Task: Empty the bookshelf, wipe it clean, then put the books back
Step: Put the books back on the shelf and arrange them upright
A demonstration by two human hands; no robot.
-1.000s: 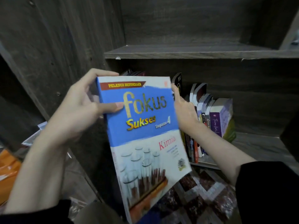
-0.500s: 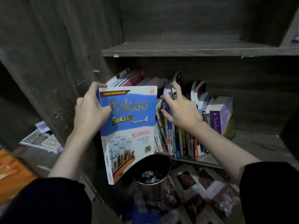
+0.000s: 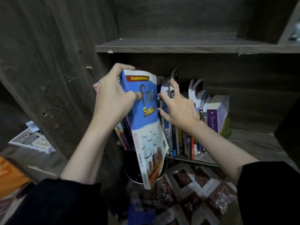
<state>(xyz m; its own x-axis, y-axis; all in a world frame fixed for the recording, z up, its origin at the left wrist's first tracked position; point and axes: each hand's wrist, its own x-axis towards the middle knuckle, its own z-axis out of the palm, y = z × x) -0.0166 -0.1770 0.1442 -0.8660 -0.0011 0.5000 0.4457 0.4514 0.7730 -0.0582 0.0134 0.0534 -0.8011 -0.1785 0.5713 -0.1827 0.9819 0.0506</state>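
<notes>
Dark wood-grain boards fill most of what I see: the bookshelf (image 3: 56, 62) with its side panel on my left, an upper shelf board (image 3: 194, 46) across the top, and a lower shelf (image 3: 253, 143) carrying a row of books (image 3: 183, 140).

Writing first. The blue book (image 3: 146, 120) in front of me shows a yellow "fok" and "Suks" on its cover, the rest cut off by the curl of the cover. A red band near its top has yellow print too blurred to read. On the white lower half I can make out "Kimia" in red and "Tingkatan 4". One spine in the row reads "Modul". The purple book (image 3: 214, 117) at the right end of the row says "Terima Kasih".

My left hand (image 3: 112, 101) grips the blue book at its top end, fingers curled over the upper edge and thumb pressed on the cover beside the "f". The book hangs tilted, its top at the gap between some leaning books on the left and the upright row. Its lower end sticks out past the shelf's front edge, above a round dark container (image 3: 134, 174) on the floor.

My right hand (image 3: 178, 109) holds nothing. Its fingers are spread and laid against the tops and spines of the row, just beside the blue book's edge.

Below lies a patterned mat (image 3: 203, 184).
</notes>
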